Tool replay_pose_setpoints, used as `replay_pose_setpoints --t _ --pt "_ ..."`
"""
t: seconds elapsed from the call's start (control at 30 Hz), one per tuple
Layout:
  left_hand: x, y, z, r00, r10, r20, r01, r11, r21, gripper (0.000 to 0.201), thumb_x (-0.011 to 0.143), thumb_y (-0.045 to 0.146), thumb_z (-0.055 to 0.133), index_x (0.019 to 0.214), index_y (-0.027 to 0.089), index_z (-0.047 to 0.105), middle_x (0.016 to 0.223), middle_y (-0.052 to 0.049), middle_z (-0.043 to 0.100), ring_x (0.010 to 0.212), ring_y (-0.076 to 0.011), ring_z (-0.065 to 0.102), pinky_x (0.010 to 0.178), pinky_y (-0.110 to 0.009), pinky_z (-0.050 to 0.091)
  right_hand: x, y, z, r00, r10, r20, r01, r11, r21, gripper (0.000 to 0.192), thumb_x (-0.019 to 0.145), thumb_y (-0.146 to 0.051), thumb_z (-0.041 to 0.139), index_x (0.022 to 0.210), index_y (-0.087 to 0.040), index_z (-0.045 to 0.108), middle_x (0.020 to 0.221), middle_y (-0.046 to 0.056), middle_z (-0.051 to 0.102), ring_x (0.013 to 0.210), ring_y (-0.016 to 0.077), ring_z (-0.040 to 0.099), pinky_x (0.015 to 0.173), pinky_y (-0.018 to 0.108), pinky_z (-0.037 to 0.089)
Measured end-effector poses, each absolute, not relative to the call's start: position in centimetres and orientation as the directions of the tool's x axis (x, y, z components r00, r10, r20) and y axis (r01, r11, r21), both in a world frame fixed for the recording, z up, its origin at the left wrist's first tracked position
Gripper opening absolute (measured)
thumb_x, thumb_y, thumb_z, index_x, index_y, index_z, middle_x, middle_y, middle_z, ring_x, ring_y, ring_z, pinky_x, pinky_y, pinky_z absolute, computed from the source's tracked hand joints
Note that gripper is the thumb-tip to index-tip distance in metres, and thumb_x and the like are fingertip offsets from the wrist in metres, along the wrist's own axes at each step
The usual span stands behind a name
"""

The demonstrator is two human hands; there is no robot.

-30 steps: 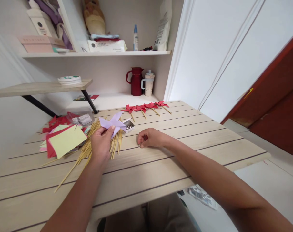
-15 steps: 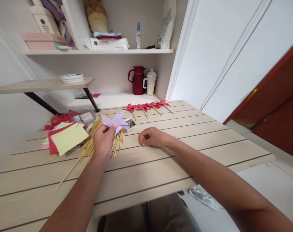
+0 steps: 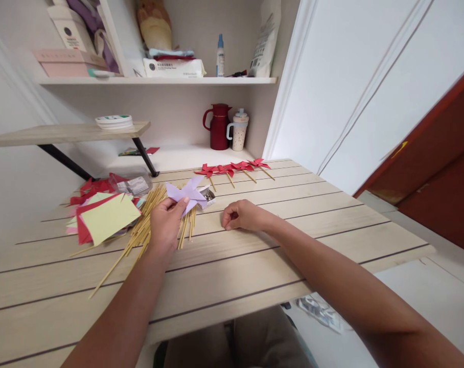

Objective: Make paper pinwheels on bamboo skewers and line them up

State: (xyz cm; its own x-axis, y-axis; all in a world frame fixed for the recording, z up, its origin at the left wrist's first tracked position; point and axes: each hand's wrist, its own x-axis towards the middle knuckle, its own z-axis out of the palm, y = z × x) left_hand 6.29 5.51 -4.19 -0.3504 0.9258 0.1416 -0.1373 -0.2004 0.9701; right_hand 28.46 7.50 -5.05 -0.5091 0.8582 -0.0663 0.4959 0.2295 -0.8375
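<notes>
Between thumb and fingers, my left hand (image 3: 166, 217) pinches a lilac paper pinwheel (image 3: 189, 195), held over a heap of thin wooden sticks (image 3: 142, 230). Just behind the pinwheel stands a small white box (image 3: 208, 198) with shiny metal bits in it, partly covered by the paper. My right hand (image 3: 241, 214) rests on the slatted table to the right of the box, fingers curled and thumb against them. Whatever may be inside that pinch is too small to make out. Several red pinwheels on sticks (image 3: 232, 169) lie in a row at the back.
Sheets of coloured paper (image 3: 109, 217) are stacked at the left, near a clear plastic packet (image 3: 130, 184) and red paper pieces. A raised wooden shelf (image 3: 71, 133) on black legs overhangs the back left. A red jug (image 3: 219, 128) and a speckled cup (image 3: 239, 132) stand behind.
My left hand has shifted slightly to the right with the lilac pinwheel, which now covers more of the small box. My right hand stays in almost the same place.
</notes>
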Motion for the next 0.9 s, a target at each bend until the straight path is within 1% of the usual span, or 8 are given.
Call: replay_pose_setpoints --t 0.1,0.23,0.3,0.43,0.6,0.7,0.8,0.9 --pt "6.29 5.51 -4.11 -0.354 0.925 0.137 -0.138 -0.196 0.971 0.032 0.062 0.030 0.081 0.090 0.015 0.076 0.092 -0.007 0.076 0.087 -0.0201 0.069 0.088 -0.035 0.051 28.44 7.46 -5.00 -0.508 0.859 -0.064 0.487 0.225 -0.844 0.010 0.064 -0.016 0.073 0.073 -0.018 0.071 0.068 -0.002 0.066 0.066 0.0124 0.057 0.062 0.023 0.043" --pt "6.32 5.54 -4.15 -0.360 0.921 0.150 -0.125 -0.207 0.970 0.033 0.063 0.030 0.080 0.091 0.014 0.076 0.092 -0.007 0.076 0.087 -0.0203 0.068 0.086 -0.035 0.052 28.46 7.40 -4.94 -0.506 0.860 -0.063 0.480 0.220 -0.850 0.018 0.064 -0.016 0.074 0.082 -0.018 0.073 0.070 -0.003 0.064 0.065 0.0115 0.055 0.063 0.023 0.042" --pt "6.32 5.56 -4.19 -0.359 0.920 0.156 -0.125 -0.213 0.969 0.033 0.063 0.030 0.080 0.092 0.014 0.076 0.092 -0.007 0.076 0.088 -0.0203 0.069 0.085 -0.034 0.052 28.48 7.39 -4.95 -0.507 0.860 -0.060 0.478 0.223 -0.849 0.019 0.064 -0.016 0.074 0.083 -0.018 0.073 0.070 -0.003 0.064 0.064 0.0112 0.055 0.063 0.024 0.041" --pt "6.29 5.61 -4.18 -0.358 0.921 0.153 -0.132 -0.212 0.968 0.032 0.063 0.030 0.080 0.090 0.015 0.076 0.091 -0.007 0.076 0.087 -0.0204 0.069 0.085 -0.034 0.052 28.47 7.41 -4.92 -0.512 0.856 -0.066 0.468 0.215 -0.857 0.013 0.063 -0.015 0.074 0.076 -0.018 0.071 0.069 -0.002 0.064 0.066 0.0118 0.056 0.064 0.023 0.043" --pt "6.24 5.57 -4.12 -0.354 0.924 0.142 -0.133 -0.200 0.971 0.033 0.061 0.032 0.082 0.089 0.014 0.076 0.090 -0.007 0.076 0.086 -0.0202 0.069 0.085 -0.034 0.052 28.46 7.46 -4.90 -0.505 0.861 -0.058 0.508 0.242 -0.827 0.007 0.064 -0.016 0.072 0.071 -0.018 0.070 0.068 -0.002 0.066 0.064 0.0119 0.056 0.062 0.023 0.042" --pt "6.23 5.43 -4.03 -0.349 0.926 0.141 -0.132 -0.198 0.971 0.034 0.061 0.033 0.082 0.089 0.014 0.075 0.090 -0.006 0.076 0.085 -0.0201 0.068 0.085 -0.034 0.052 28.44 7.44 -5.04 -0.522 0.853 -0.022 0.507 0.290 -0.812 0.004 0.065 -0.017 0.071 0.069 -0.018 0.070 0.067 -0.002 0.066 0.063 0.0120 0.055 0.060 0.023 0.040" --pt "6.25 5.29 -3.93 -0.340 0.930 0.140 -0.133 -0.195 0.972 0.033 0.063 0.032 0.081 0.089 0.013 0.075 0.091 -0.007 0.076 0.085 -0.0199 0.068 0.085 -0.034 0.051 28.26 7.21 -4.92 -0.517 0.856 0.011 0.508 0.318 -0.800 0.003 0.068 -0.018 0.068 0.068 -0.019 0.071 0.063 -0.002 0.064 0.058 0.0114 0.051 0.056 0.023 0.037" --pt "6.27 5.27 -3.95 -0.330 0.936 0.120 -0.139 -0.174 0.975 0.033 0.062 0.032 0.081 0.088 0.012 0.075 0.091 -0.008 0.076 0.083 -0.0198 0.068 0.083 -0.033 0.051 27.93 6.74 -4.17 -0.463 0.884 0.072 0.457 0.307 -0.835 0.006 0.070 -0.018 0.065 0.069 -0.018 0.071 0.066 0.000 0.066 0.059 0.0125 0.052 0.058 0.025 0.039"
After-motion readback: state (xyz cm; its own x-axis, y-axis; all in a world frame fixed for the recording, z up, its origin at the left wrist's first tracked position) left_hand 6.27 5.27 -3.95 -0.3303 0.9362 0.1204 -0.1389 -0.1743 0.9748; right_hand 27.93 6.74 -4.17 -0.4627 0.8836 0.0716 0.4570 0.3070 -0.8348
